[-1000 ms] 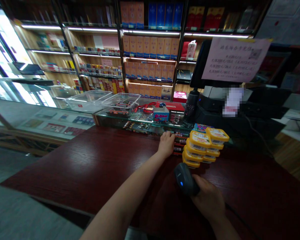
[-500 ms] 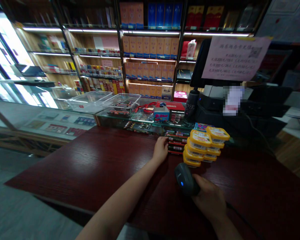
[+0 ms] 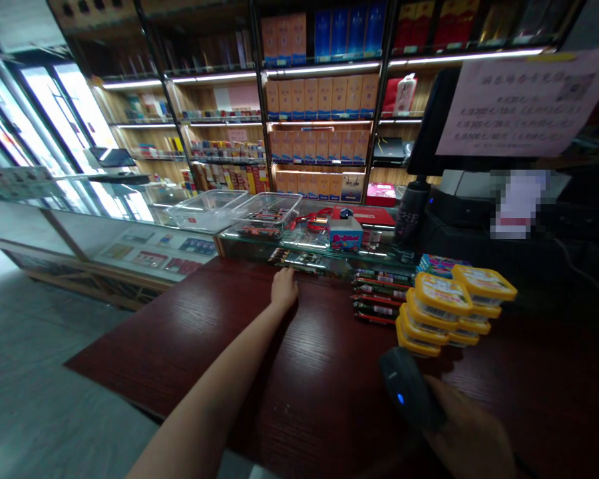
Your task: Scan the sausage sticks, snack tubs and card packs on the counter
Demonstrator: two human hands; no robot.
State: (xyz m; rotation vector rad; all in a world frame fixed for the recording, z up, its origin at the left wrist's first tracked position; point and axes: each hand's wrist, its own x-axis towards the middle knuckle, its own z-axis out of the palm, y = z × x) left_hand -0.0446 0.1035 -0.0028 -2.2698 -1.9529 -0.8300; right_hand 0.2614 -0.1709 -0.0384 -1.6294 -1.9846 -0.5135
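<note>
My right hand [image 3: 466,422] is wrapped round the handle of a dark barcode scanner [image 3: 409,386] with a blue light, held above the table at lower right. My left hand [image 3: 284,289] reaches to the table's far edge, near several dark packets [image 3: 297,259] at the glass counter. I see its back; its fingers are mostly hidden, and whether they hold anything is unclear. To its right lies a stack of dark slim packets with red edges [image 3: 379,299]. Beside these, yellow-lidded plastic tubs [image 3: 442,293] are stacked in columns, in front of the raised scanner.
The dark red wooden table [image 3: 219,332] meets a glass counter with clear plastic trays [image 3: 207,206] and a small blue-and-pink box [image 3: 344,233]. A monitor with a pink paper sign [image 3: 524,106] stands at right. Shelves of boxes [image 3: 324,100] line the back wall.
My left hand has left the stack of dark packets and moved left along the table's far edge. The view has turned left. My right hand still holds the scanner.
</note>
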